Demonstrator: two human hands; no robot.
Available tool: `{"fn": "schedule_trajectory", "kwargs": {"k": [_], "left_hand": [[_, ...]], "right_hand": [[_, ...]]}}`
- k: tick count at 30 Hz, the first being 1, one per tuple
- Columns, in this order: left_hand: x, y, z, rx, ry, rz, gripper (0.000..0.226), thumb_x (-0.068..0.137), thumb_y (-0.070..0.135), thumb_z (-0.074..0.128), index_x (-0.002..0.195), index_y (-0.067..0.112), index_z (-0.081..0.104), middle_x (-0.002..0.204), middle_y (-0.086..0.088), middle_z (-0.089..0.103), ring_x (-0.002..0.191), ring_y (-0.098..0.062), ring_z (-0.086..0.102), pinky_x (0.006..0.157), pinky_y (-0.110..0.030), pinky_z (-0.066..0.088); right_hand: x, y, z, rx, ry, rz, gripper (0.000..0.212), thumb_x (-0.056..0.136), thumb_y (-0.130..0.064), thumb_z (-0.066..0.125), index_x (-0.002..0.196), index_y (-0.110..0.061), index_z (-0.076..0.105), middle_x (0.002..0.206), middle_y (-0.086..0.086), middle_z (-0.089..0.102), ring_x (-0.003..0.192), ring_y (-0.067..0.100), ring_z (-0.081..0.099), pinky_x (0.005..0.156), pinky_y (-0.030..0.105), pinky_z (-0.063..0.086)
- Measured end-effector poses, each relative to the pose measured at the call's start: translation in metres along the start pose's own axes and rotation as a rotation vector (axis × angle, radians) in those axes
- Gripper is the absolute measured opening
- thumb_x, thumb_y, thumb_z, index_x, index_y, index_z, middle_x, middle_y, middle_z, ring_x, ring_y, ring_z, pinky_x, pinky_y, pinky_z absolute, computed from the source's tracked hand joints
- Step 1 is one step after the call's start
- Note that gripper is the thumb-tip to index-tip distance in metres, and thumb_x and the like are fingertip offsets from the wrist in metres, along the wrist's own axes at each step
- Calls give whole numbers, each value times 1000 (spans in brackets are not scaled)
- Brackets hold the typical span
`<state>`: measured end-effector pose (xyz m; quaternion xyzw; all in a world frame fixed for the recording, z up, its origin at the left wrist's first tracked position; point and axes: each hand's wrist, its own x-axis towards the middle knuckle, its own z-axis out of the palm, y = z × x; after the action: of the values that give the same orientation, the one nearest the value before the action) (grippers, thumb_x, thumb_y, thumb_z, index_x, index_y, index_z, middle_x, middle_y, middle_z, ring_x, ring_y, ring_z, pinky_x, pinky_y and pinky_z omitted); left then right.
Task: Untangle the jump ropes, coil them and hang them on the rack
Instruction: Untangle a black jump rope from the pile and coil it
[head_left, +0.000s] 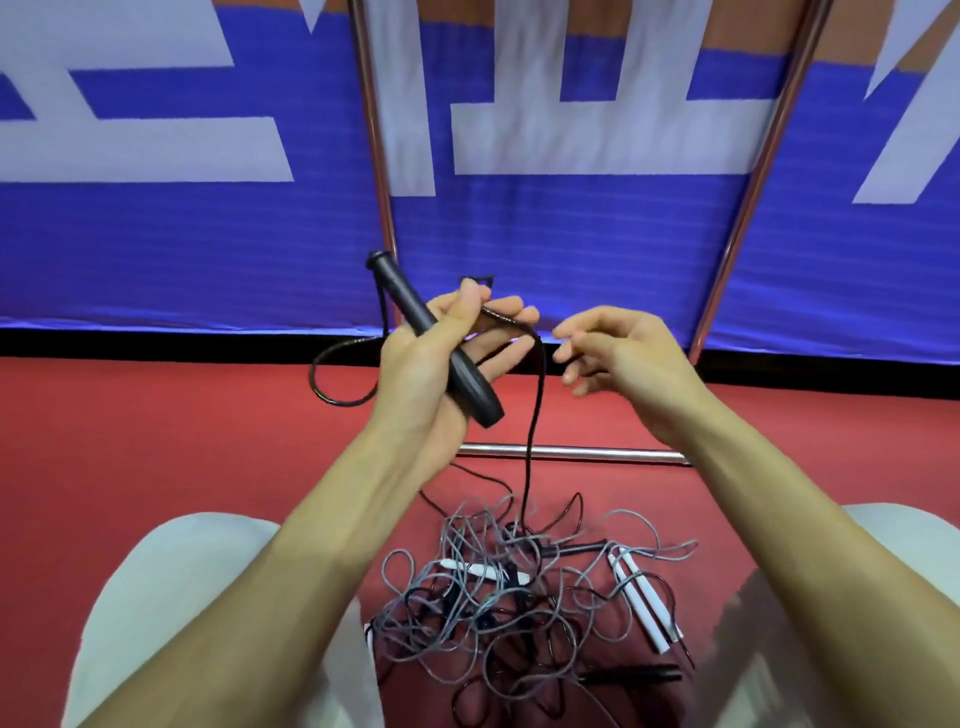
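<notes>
A red floor (156, 441) fills the lower half of the frame, meeting a blue banner (571, 249) with large white lettering across the upper half. Two chrome rack poles (376, 156) slant down in front of the banner to a base bar (571, 453) on the floor. At centre, the left hand (431, 364) grips a black handle (470, 387) under its thumb, and the black cord (535, 415) drapes over its fingers down to the tangle of jump ropes (519, 587) at lower centre between white-trousered knees (171, 571). The right hand (618, 358), just beside it, has loosely spread fingers and holds nothing.
</notes>
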<state>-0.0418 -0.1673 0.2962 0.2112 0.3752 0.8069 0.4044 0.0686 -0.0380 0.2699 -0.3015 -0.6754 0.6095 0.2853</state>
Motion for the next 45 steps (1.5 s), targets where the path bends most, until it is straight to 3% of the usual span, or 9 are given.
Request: {"fn": "schedule_trajectory", "kwargs": {"k": [6,11,15,22,26,30,36,41,45], "left_hand": [[7,26,-12,-294,37,76,19,101,22,47,90,10,57,81,-1,73,84,-13,73,71,-24,58],[11,22,-24,-273,41,87,9,102,16,46,100,11,53,99,-8,74,97,-19,72,80,-27,58],[13,9,-30,58,87,55,23,99,9,53,121,15,55,118,-8,70,107,-21,69,91,-34,55],[9,-27,-28,647,36,-209,26,93,7,59,115,17,68,120,-3,69,110,-14,60,96,-34,44],[9,-30,-24,600,-50,-283,30,98,28,54,114,6,67,111,-11,73,107,-22,68,108,-44,41],[7,-31,-19,626,-145,-290,40,99,40,45,113,9,66,106,-9,74,100,-19,71,102,-34,45],[1,-38,-22,847,-207,-201,17,100,14,51,92,10,65,97,-11,74,82,-13,73,72,-20,54],[-2,-32,-18,675,-133,-120,13,98,14,54,91,6,62,87,-12,75,80,-26,75,65,-27,59],[0,-15,-12,388,-46,-16,11,98,14,53,90,7,58,85,-10,75,83,-28,74,72,-34,61]], "right_hand": [[-10,26,27,-501,-590,-28,21,92,2,54,97,-14,66,92,-6,66,84,1,61,80,16,48],[-6,33,38,-343,-300,43,24,98,0,44,83,-14,57,87,5,63,74,22,67,67,33,57],[-1,24,28,-157,-77,-34,24,98,3,38,89,-14,53,79,10,63,61,24,65,64,35,60],[-7,5,21,166,-145,-171,17,96,6,44,100,-10,49,73,11,66,60,29,67,63,40,60],[-5,-3,13,324,-86,-181,13,97,3,44,99,-10,46,71,9,65,58,30,68,58,35,58],[-4,-8,11,490,-37,-158,12,98,2,43,98,-10,45,69,7,67,54,27,67,56,33,58],[2,-14,0,778,121,-90,9,98,0,43,96,-8,46,73,9,69,58,25,68,60,30,57],[5,-4,1,622,233,23,4,98,-8,50,94,-6,50,83,12,66,62,22,70,58,26,56],[6,5,7,331,93,140,10,96,-5,49,96,-6,59,84,9,67,60,18,68,54,24,55]]}}
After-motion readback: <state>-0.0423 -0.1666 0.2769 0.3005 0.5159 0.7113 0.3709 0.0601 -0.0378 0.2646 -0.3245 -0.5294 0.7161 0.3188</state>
